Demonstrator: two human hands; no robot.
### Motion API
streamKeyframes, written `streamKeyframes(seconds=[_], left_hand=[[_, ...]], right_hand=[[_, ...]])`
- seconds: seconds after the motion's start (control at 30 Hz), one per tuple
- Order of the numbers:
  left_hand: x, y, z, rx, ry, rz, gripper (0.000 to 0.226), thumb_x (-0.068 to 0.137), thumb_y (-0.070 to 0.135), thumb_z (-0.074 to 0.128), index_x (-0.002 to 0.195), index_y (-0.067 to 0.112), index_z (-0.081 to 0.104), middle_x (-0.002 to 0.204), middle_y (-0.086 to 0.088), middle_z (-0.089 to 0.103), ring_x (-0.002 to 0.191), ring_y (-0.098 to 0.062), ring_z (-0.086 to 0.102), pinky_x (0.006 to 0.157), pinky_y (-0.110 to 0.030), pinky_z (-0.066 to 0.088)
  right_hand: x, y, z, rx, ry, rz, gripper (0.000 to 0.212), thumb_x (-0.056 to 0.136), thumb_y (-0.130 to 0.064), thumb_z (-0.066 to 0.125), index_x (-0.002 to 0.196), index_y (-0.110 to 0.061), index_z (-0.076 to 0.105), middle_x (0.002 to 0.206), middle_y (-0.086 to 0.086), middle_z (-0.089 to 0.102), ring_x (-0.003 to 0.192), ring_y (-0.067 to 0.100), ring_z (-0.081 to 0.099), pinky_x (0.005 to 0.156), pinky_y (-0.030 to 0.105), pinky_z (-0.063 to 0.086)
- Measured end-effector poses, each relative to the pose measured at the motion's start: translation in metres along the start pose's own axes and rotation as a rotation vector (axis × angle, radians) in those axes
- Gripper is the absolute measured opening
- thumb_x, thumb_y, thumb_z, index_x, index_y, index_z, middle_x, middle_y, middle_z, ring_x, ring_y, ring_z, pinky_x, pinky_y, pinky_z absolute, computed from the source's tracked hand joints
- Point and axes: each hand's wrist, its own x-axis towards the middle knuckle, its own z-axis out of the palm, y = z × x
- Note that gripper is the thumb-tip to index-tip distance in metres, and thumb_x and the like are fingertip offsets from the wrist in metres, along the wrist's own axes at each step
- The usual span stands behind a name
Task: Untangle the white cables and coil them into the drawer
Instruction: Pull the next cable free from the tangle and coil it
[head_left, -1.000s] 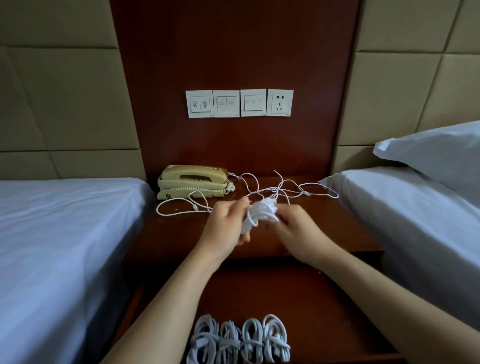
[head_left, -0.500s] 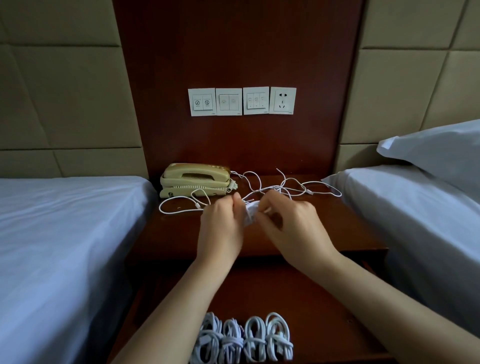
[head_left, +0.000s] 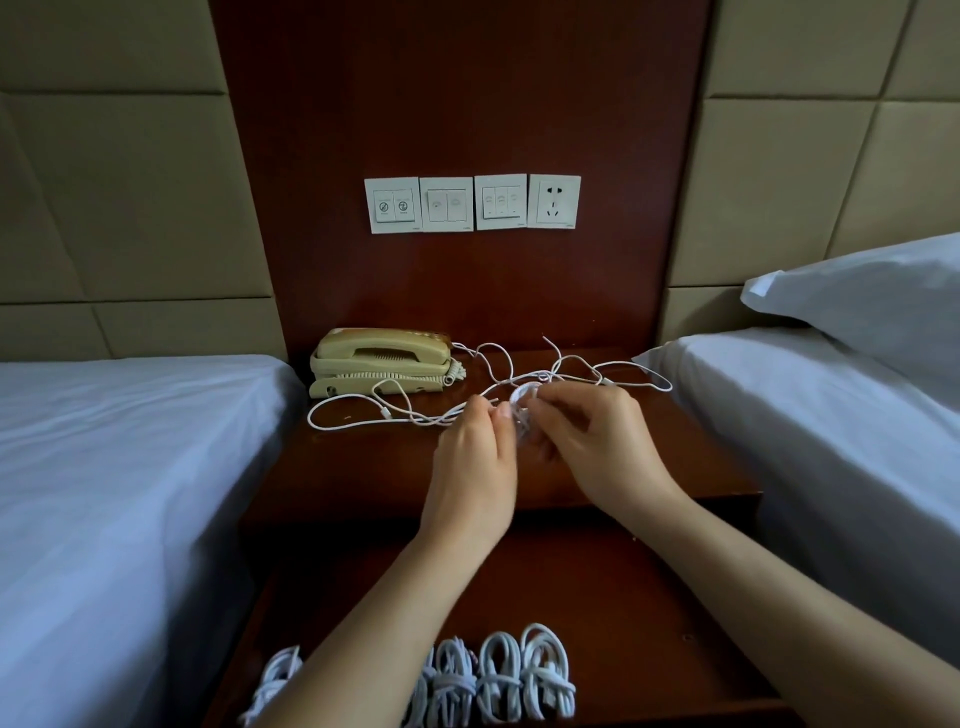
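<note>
One small coil of white cable (head_left: 521, 410) is held just above the counter (head_left: 363, 467) between two hands. It is pinched by the curled fingers of the left hand (head_left: 475, 457) and of the right hand (head_left: 597, 447). One loose tangle of white cables (head_left: 363, 422) is spread on the counter behind, beside one beige telephone (head_left: 384, 361). In the open drawer (head_left: 649, 597) coiled bundles (head_left: 498, 675) are laid in a row: four counted, possibly a fifth behind the left forearm. Four wall plates (head_left: 472, 203), a bed on the left (head_left: 130, 467), a bed on the right (head_left: 831, 441) and one pillow (head_left: 872, 296) are seen.
</note>
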Motion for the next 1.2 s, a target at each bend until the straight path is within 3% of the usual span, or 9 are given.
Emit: streamKeyframes(seconds=[0.07,0.3,0.43,0.5,0.6,0.83,0.93,1.1,1.2], left_hand=[[0.0,-0.001,0.003,-0.037,-0.046,-0.053,0.029,0.1,0.027,0.032,0.072,0.02,0.038,0.066,0.005,0.048,0.059,-0.013,0.047,0.049,-0.019,0.03],[-0.005,0.0,0.007,-0.127,-0.109,-0.103,0.014,0.1,0.02,0.037,0.091,0.012,0.044,0.074,0.005,0.052,0.055,-0.004,0.044,0.047,-0.012,0.036],[-0.005,0.0,0.01,-0.203,-0.119,-0.188,0.029,0.1,0.019,0.039,0.126,0.009,0.042,0.117,-0.007,0.059,0.096,-0.017,0.061,0.065,-0.01,0.04],[-0.004,-0.002,0.012,-0.218,-0.151,-0.209,0.03,0.1,0.02,0.038,0.128,0.011,0.047,0.12,-0.002,0.059,0.109,-0.019,0.059,0.078,-0.015,0.042],[-0.002,-0.007,0.014,-0.231,-0.182,-0.189,0.026,0.1,0.02,0.038,0.108,0.01,0.06,0.099,-0.002,0.066,0.092,-0.016,0.062,0.076,-0.027,0.048],[-0.005,-0.01,0.019,-0.316,-0.129,-0.216,0.027,0.097,0.018,0.046,0.121,0.016,0.059,0.111,-0.001,0.067,0.104,-0.016,0.063,0.093,-0.041,0.051],[-0.008,-0.01,0.021,-0.391,-0.1,-0.237,0.02,0.095,0.015,0.049,0.108,0.022,0.062,0.1,0.002,0.069,0.095,-0.015,0.066,0.088,-0.045,0.053],[-0.009,-0.012,0.024,-0.478,-0.042,-0.303,0.05,0.086,0.038,0.054,0.13,0.015,0.054,0.114,-0.005,0.067,0.105,-0.017,0.064,0.091,-0.044,0.053],[-0.008,-0.015,0.025,-0.493,-0.03,-0.319,0.039,0.091,0.033,0.055,0.127,0.017,0.058,0.109,-0.003,0.069,0.102,-0.016,0.066,0.089,-0.045,0.053]], right_hand=[[0.0,0.004,-0.001,-0.077,0.006,-0.003,0.032,0.093,-0.011,0.055,0.064,-0.024,0.057,0.052,-0.007,0.056,0.052,0.006,0.056,0.053,0.018,0.043],[0.002,0.015,0.003,-0.093,0.033,0.101,0.026,0.088,-0.012,0.063,0.067,-0.027,0.056,0.061,-0.012,0.061,0.051,-0.001,0.057,0.055,0.016,0.046],[0.002,0.019,0.004,-0.075,0.025,0.131,0.029,0.086,-0.013,0.066,0.065,-0.03,0.054,0.061,-0.01,0.062,0.05,-0.001,0.056,0.056,0.02,0.045],[0.002,0.02,0.005,-0.081,0.02,0.142,0.025,0.086,-0.013,0.066,0.068,-0.028,0.056,0.063,-0.006,0.063,0.054,0.004,0.057,0.057,0.026,0.049],[0.004,0.02,0.004,-0.081,0.022,0.162,0.022,0.085,-0.015,0.066,0.069,-0.026,0.056,0.066,-0.002,0.065,0.059,0.013,0.061,0.061,0.032,0.053],[0.0,0.017,0.008,-0.234,0.06,0.22,0.017,0.087,-0.019,0.063,0.071,-0.023,0.058,0.071,-0.002,0.067,0.069,0.018,0.063,0.067,0.037,0.053],[-0.007,0.009,0.01,-0.461,0.063,0.107,0.012,0.091,-0.02,0.056,0.08,-0.017,0.057,0.074,-0.001,0.065,0.071,0.024,0.06,0.059,0.032,0.042],[-0.012,0.004,0.011,-0.668,-0.087,-0.107,0.005,0.095,-0.017,0.047,0.095,-0.013,0.051,0.094,0.005,0.061,0.082,0.034,0.06,0.058,0.032,0.031],[-0.012,0.007,0.014,-0.706,-0.141,-0.136,0.011,0.094,-0.015,0.049,0.103,-0.01,0.052,0.099,0.008,0.06,0.086,0.036,0.061,0.058,0.032,0.029]])
